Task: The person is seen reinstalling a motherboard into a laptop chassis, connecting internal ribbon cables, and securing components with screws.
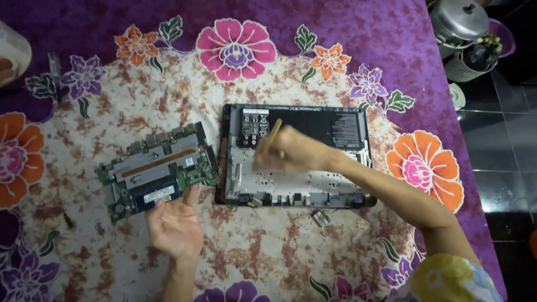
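Right hand: my right hand (285, 152) grips a thin brush (272, 133) over the open laptop shell (313, 190), mid-surface.
Left hand: my left hand (174, 226), open and palm up, touches the circuit board (156, 168).
Doing it well: light strokes, I judge.
Surface: flowered purple cloth (363, 33).
Room: steel pot (458, 21) on dark floor tiles (503, 140).

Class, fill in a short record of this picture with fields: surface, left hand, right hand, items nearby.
surface: purple floral cloth with a mottled cream centre
left hand: left hand open, palm up, fingertips at the edge of the green circuit board
right hand: right hand blurred, gripping a thin tan stick-like tool over the opened dark laptop base
items nearby: silver lidded pot on the dark tiled floor
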